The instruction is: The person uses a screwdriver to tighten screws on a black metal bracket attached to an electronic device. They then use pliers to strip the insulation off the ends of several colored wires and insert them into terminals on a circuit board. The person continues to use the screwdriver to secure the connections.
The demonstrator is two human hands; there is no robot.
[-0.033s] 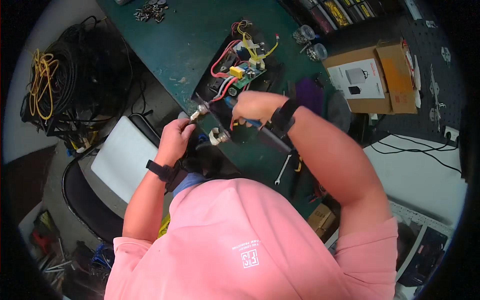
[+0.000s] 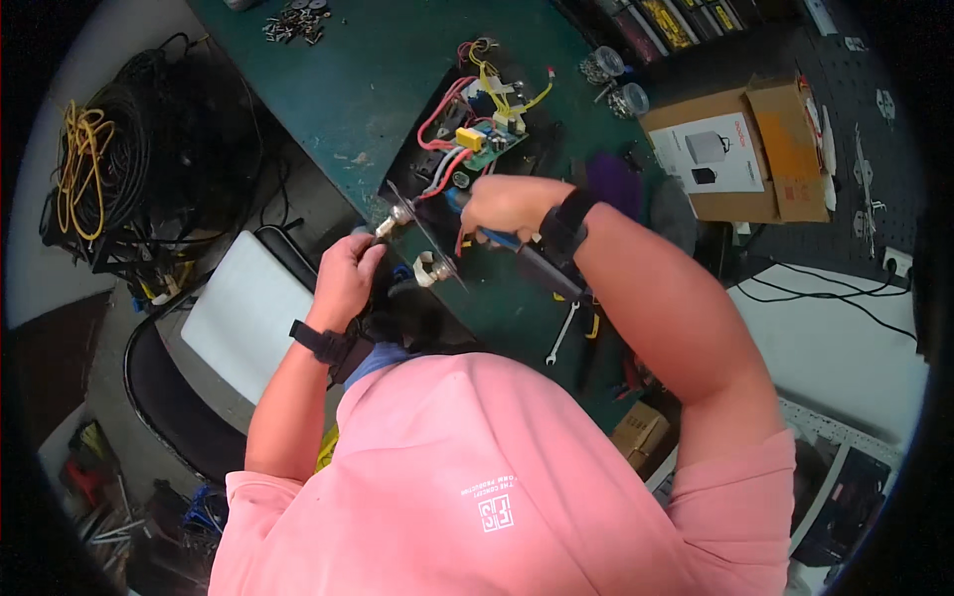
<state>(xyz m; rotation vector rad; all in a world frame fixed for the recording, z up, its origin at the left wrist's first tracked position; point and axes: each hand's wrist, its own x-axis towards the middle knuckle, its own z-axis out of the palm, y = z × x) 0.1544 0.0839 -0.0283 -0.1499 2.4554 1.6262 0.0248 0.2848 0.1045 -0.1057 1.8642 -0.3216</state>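
In front of me a thin metal plate (image 2: 429,230), seen nearly edge-on, bears two metal fittings with whitish ends, an upper fitting (image 2: 396,217) and a lower fitting (image 2: 431,268). My left hand (image 2: 344,276) is closed at the upper fitting's outer end, thumb against fingers; what they pinch is hidden. On the plate's other side, my right hand (image 2: 512,211) wraps round a blue-and-dark handled tool (image 2: 542,270), whose exact kind I cannot make out. Behind the plate lies a green circuit board (image 2: 492,146) with red, white and yellow wires, over a black housing (image 2: 405,159).
The green workbench (image 2: 298,109) carries small screws (image 2: 296,22), clear tubs (image 2: 628,100), an open-ended wrench (image 2: 562,334) and a purple cloth (image 2: 613,184). A cardboard box (image 2: 720,149) stands at right. Left are a white-topped chair (image 2: 246,313) and coiled cables (image 2: 99,169).
The plate with its fittings has shifted very slightly left and down, and my left hand a little left with it. Both hands keep their hold.
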